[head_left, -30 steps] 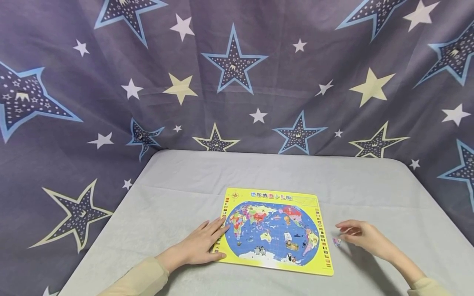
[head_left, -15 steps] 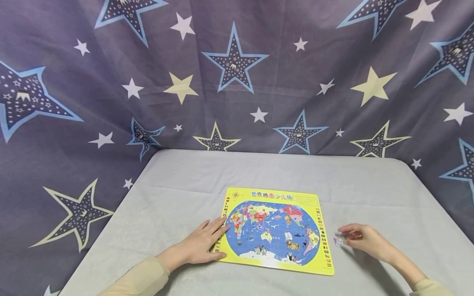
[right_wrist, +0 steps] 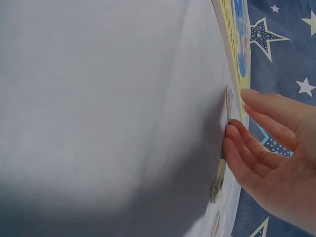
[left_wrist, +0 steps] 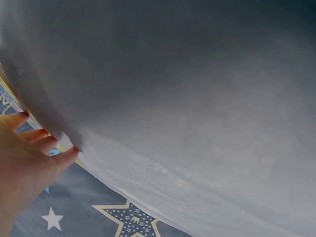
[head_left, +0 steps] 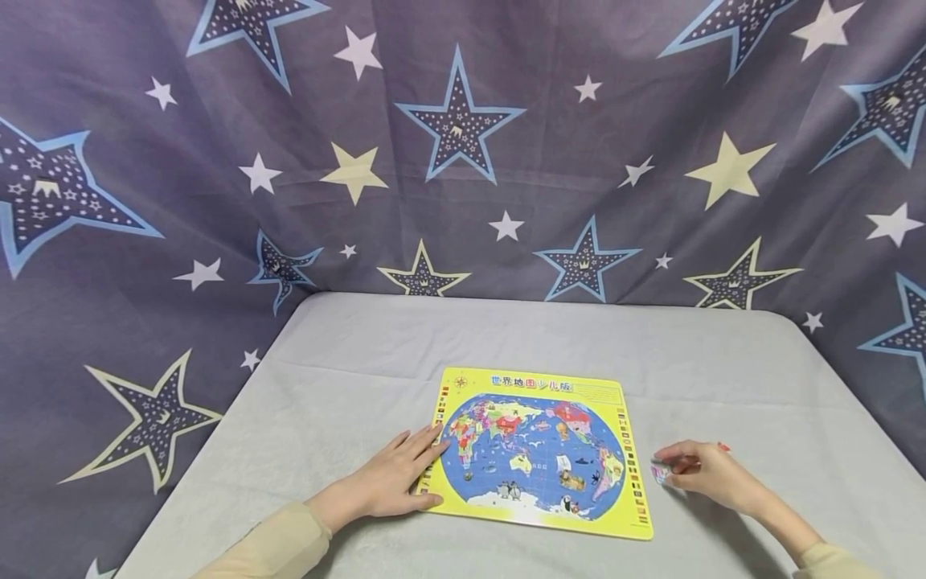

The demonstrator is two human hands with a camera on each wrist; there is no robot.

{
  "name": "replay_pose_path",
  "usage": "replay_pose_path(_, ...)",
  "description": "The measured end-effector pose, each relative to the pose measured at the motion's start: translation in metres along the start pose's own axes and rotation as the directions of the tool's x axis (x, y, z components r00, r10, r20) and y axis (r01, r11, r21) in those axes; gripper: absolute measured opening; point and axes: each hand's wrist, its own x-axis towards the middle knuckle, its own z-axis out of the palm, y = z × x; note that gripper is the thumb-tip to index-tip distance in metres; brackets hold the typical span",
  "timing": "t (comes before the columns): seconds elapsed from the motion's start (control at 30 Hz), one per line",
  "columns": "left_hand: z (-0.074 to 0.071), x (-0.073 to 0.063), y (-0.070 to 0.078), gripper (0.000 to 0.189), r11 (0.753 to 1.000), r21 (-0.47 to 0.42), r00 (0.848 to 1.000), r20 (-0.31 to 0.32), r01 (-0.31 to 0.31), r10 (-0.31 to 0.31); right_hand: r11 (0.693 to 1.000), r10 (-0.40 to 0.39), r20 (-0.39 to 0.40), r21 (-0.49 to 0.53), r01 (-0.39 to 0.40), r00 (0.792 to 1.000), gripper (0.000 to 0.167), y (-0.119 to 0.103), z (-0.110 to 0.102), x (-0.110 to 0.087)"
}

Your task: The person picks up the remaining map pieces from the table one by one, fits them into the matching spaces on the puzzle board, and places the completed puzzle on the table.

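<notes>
A yellow-bordered world map puzzle board [head_left: 535, 456] lies on the grey cloth, with a blue oval map and flags down both sides. My left hand [head_left: 394, 478] rests flat across its left edge, fingers spread onto the border. To the right of the board, my right hand [head_left: 712, 474] reaches down with bent fingers at a small pink-and-white puzzle piece [head_left: 659, 473]. In the right wrist view, fingertips touch down beside this thin piece [right_wrist: 228, 103], the thumb just off its far end. Another flat piece [right_wrist: 217, 182] lies under the fingers' near side.
A bit of a red piece [head_left: 724, 447] shows behind the right hand. One more colourful piece [right_wrist: 216, 224] lies lower in the right wrist view. Dark curtains [head_left: 463, 201] with stars surround the back and sides of the cloth-covered table [head_left: 362, 346].
My right hand has come down slightly, its fingers closer to the small piece, and a red piece now shows behind it. The left hand and the board stay put.
</notes>
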Motion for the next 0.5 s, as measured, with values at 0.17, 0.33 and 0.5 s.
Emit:
replay_pose_path(0.17,0.0,-0.0002,-0.0004,0.079,1.0,-0.003,1.0,-0.004,-0.004,0.004,0.999,-0.007,-0.007,-0.031,0.007,1.0,0.035,0.0002,0.0019,0.0007)
replay_pose_path(0.33,0.001,0.0,-0.0009,0.079,1.0,0.005,1.0,-0.007,-0.005,0.005,0.996,-0.055,-0.019,-0.071,0.054,0.998,0.031,0.0012,0.0038,0.0019)
replay_pose_path(0.5,0.0001,-0.0004,-0.0002,0.079,1.0,0.004,1.0,-0.007,-0.004,0.004,0.996,-0.044,-0.016,-0.084,0.042,0.999,0.031,0.0021,0.0049,0.003)
